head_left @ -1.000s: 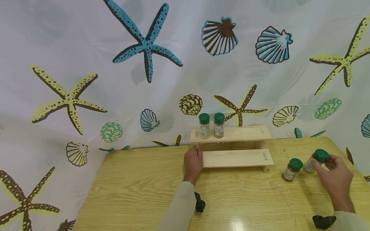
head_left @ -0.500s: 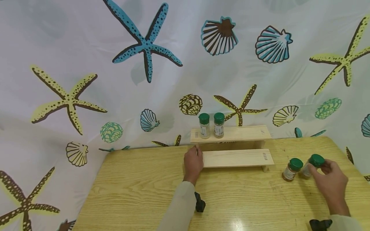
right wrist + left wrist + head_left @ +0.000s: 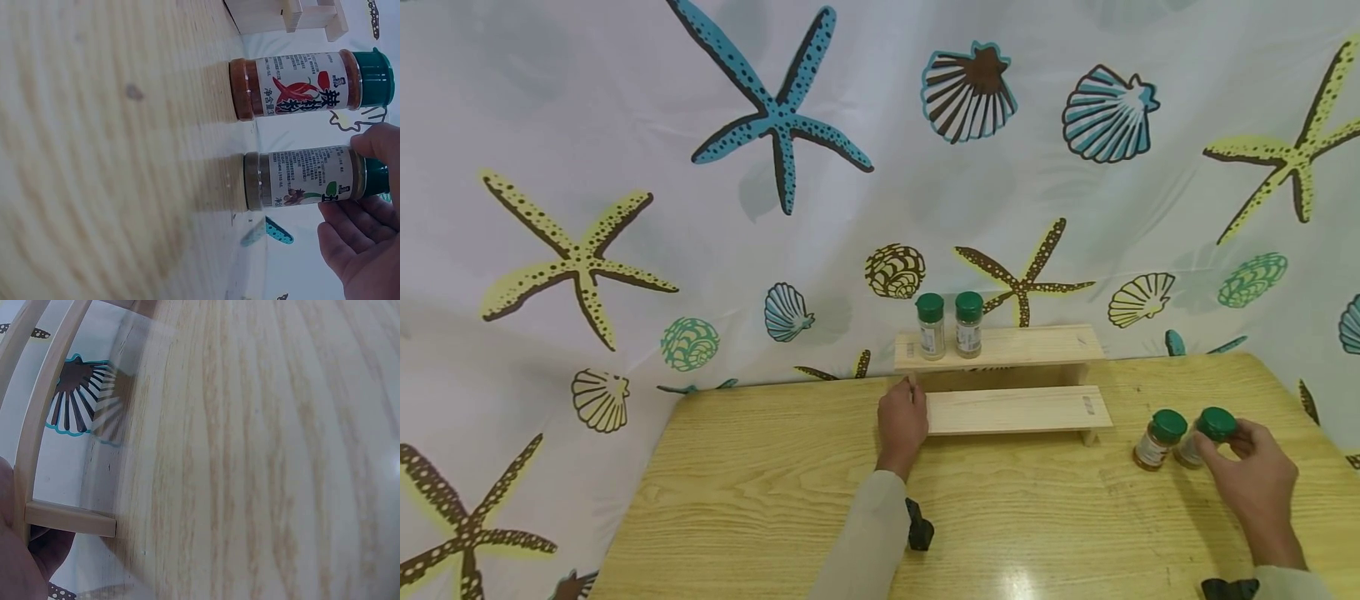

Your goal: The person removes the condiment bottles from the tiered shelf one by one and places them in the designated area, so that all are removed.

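Observation:
In the head view, my left hand (image 3: 902, 421) grips the left end of a two-tier wooden rack (image 3: 1007, 411), by its lower board. Part of that hand also shows at the rack's frame (image 3: 69, 519) in the left wrist view. At the right, my right hand (image 3: 1258, 483) holds a green-capped spice jar (image 3: 306, 178) by its cap, thumb on one side and fingers on the other. Its brownish-grey contents show, and it stands upright on the table. Close beside it is a second spice jar (image 3: 300, 86), reddish, with chili peppers on its label.
Two more green-capped jars, one at the left (image 3: 931, 333) and another (image 3: 968, 329) beside it, stand on the rack's upper board. The wood-grain table (image 3: 760, 483) ends at a seashell-print cloth (image 3: 850, 208) behind and at both sides.
My right hand has moved left with its spice jar, from a tilted pose to upright beside the reddish jar. My left hand has stayed on the rack.

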`<state>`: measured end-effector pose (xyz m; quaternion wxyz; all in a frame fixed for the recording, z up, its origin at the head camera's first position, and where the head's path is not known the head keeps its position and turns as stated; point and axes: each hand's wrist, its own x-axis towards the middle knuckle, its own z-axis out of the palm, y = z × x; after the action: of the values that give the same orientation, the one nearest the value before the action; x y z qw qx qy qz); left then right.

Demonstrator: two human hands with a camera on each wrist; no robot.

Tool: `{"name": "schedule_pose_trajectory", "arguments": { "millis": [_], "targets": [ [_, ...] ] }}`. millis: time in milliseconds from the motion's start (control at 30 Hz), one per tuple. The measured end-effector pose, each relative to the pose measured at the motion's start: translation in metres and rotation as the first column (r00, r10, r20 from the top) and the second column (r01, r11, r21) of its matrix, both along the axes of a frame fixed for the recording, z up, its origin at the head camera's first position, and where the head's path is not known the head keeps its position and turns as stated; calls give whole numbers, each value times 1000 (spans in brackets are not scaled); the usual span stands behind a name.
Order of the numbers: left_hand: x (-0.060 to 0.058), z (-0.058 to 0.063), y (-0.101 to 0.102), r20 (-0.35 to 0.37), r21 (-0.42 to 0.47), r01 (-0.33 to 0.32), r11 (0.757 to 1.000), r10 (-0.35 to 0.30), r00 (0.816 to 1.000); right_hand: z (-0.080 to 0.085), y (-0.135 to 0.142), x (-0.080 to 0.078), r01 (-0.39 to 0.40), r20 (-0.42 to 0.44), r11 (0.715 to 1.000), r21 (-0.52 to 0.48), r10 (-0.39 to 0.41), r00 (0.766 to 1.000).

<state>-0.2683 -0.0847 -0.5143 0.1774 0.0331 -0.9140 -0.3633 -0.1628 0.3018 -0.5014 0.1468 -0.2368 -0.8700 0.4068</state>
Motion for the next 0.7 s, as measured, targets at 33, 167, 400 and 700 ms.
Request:
{"name": "schedule_pose_trajectory", "arguments": {
  "millis": [33, 167, 400, 700],
  "targets": [
    [0, 0, 0, 2, 5, 3, 1000, -3, 1000, 0, 0, 1, -2, 0, 1000, -2, 2, 1000],
    [0, 0, 1, 3, -7, -3, 1000, 3, 1000, -1, 0, 1, -1, -8, 1000, 16, 1, 1000],
    [-1, -1, 2, 12, -9, -14, 1000, 14, 1000, -2, 5, 1, -31, 27, 999, 41, 30, 999],
    [-2, -2, 1, 6, -16, -21, 1000, 21, 1000, -11, 16, -1, -79, 70, 996, 42, 76, 995]
  ]
}}
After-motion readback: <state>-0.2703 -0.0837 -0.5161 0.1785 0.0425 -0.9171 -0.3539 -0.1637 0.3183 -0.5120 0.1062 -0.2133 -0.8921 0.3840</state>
